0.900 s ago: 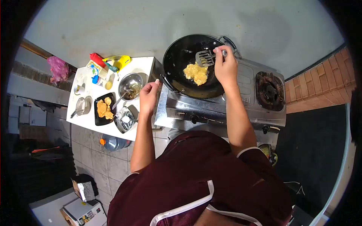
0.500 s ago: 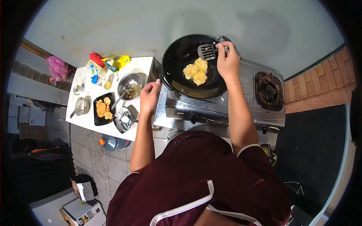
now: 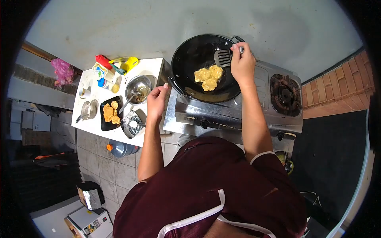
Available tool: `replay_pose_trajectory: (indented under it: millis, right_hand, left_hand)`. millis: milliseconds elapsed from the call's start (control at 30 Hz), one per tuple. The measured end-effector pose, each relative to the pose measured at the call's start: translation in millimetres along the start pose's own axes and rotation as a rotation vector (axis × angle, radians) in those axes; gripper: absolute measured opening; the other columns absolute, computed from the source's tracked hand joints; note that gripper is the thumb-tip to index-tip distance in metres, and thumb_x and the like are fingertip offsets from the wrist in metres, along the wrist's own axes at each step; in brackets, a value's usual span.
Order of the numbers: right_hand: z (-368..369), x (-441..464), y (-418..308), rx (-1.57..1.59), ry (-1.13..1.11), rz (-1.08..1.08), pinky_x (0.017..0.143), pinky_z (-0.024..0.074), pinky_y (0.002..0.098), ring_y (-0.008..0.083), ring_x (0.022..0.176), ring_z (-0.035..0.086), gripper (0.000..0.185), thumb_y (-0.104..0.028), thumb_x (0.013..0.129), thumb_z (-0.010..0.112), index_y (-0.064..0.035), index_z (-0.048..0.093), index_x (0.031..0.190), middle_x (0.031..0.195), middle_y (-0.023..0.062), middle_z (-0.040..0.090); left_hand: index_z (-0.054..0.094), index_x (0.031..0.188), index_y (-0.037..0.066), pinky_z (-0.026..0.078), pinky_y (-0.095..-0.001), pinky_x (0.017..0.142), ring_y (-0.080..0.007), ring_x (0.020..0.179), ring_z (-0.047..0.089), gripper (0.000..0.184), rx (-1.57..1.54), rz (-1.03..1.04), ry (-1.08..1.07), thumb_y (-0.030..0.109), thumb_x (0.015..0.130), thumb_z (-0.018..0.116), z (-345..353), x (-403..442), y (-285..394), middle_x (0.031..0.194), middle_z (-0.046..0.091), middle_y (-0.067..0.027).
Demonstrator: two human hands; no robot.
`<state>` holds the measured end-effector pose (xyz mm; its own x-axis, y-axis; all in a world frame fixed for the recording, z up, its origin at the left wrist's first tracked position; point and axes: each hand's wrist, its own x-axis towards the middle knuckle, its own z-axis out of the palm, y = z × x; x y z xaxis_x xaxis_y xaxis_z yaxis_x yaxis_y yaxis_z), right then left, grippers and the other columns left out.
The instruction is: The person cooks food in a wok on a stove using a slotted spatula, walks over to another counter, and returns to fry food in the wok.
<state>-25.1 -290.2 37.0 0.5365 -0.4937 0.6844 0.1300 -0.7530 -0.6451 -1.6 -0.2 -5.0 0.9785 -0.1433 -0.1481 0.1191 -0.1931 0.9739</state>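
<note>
1. Your right hand (image 3: pixel 243 66) is gripping the spatula (image 3: pixel 223 58), fingers wrapping its handle.
2. Your left hand (image 3: pixel 157 101) is hanging near the pan's (image 3: pixel 189 53) edge at 8 o'clock, fingers curling; whether they are pinching anything, you cannot tell.
3. The fritter (image 3: pixel 209 77) is lying near the pan's centre, the blade sitting just beside its 1 o'clock edge.
4. You are apparently tending the frying; the next move seems to be calling for a low, flat blade.

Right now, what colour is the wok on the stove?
The wok is black, best seen in the head view.
</note>
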Motion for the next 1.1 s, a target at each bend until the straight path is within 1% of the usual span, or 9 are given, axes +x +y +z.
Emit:
replay_pose_trajectory:
  millis: [400,500,567,700,767,833,900,967,1100]
  right_hand:
    - [-5,-2,2,-0.003,0.007,0.073,0.059,0.0463,0.0322,0.0217,0.059,0.06,0.015,-0.018,0.091,0.051,-0.0038,0.052,0.093,0.082,0.0098,0.067]
    - [-7,-2,-2,0.032,0.056,0.08,0.061,0.047,0.0326,0.0228,0.062,0.061,0.015,-0.018,0.091,0.051,-0.0035,0.052,0.093,0.083,0.011,0.067]
    - [-6,-3,1,0.03,0.041,0.049,0.063,0.0474,0.0327,0.0233,0.064,0.062,0.015,-0.018,0.091,0.051,-0.0033,0.052,0.093,0.083,0.0112,0.067]
    - [-5,-3,4,0.012,0.027,0.042,0.067,0.0481,0.0328,0.0243,0.072,0.065,0.015,-0.018,0.092,0.051,-0.0031,0.052,0.092,0.083,0.0115,0.067]
    - [-8,-1,2,0.01,0.022,0.053,0.066,0.0479,0.0324,0.0237,0.071,0.064,0.015,-0.018,0.092,0.052,-0.0032,0.052,0.092,0.083,0.0114,0.067]
    - [-12,-2,-5,0.005,0.018,0.068,0.065,0.0477,0.032,0.0232,0.069,0.064,0.015,-0.019,0.091,0.052,-0.0033,0.053,0.092,0.082,0.0112,0.067]
    - [-15,-5,-14,0.098,-0.041,0.138,0.07,0.048,0.039,0.0353,0.078,0.062,0.016,-0.018,0.089,0.054,-0.0024,0.053,0.092,0.082,0.0168,0.064]
    - [-15,-9,-15,0.111,-0.046,0.158,0.07,0.0481,0.0388,0.0349,0.078,0.062,0.016,-0.018,0.089,0.054,-0.0024,0.053,0.092,0.082,0.0167,0.064]
    - [-14,-14,-12,0.104,-0.086,0.169,0.068,0.0474,0.04,0.0364,0.076,0.061,0.016,-0.018,0.089,0.055,-0.0021,0.053,0.092,0.081,0.018,0.063]
  left_hand:
    - [0.064,0.083,0.005,0.028,-0.0201,0.058,-0.0039,0.064,0.036,0.03,-0.003,0.007,-0.005,0.034,0.089,0.06,5,0,3,0.072,0.051,0.0068]
    - [0.064,0.083,0.005,0.028,-0.0199,0.058,-0.0039,0.064,0.035,0.03,-0.01,0.013,-0.013,0.034,0.089,0.06,2,1,1,0.071,0.051,0.0069]
    - [0.064,0.088,-0.001,0.039,-0.0208,0.069,-0.006,0.073,0.048,0.03,0.006,-0.014,-0.027,0.029,0.09,0.059,1,1,3,0.079,0.06,0.0007]
    - [0.064,0.087,-0.001,0.039,-0.0209,0.07,-0.0062,0.074,0.048,0.03,0.006,-0.031,-0.028,0.029,0.09,0.059,3,2,3,0.08,0.06,0.0002]
    - [0.064,0.083,0.005,0.027,-0.0199,0.057,-0.004,0.063,0.034,0.029,-0.019,0.019,-0.02,0.033,0.089,0.059,4,3,-3,0.07,0.049,0.0075]
    - [0.064,0.083,0.005,0.028,-0.0199,0.057,-0.004,0.063,0.034,0.028,-0.01,0.017,-0.018,0.033,0.089,0.059,4,3,-2,0.071,0.049,0.0075]
    - [0.064,0.083,0.005,0.028,-0.02,0.057,-0.004,0.063,0.034,0.028,-0.002,0.018,-0.023,0.033,0.089,0.059,5,2,1,0.071,0.049,0.0075]
    - [0.064,0.085,0.0,0.037,-0.0199,0.064,-0.0056,0.069,0.044,0.029,0.033,-0.026,-0.014,0.028,0.09,0.059,5,0,6,0.075,0.057,0.0025]
    - [0.063,0.085,0.0,0.036,-0.0201,0.062,-0.0053,0.067,0.043,0.029,0.005,-0.007,-0.035,0.028,0.09,0.059,5,2,0,0.073,0.055,0.0032]
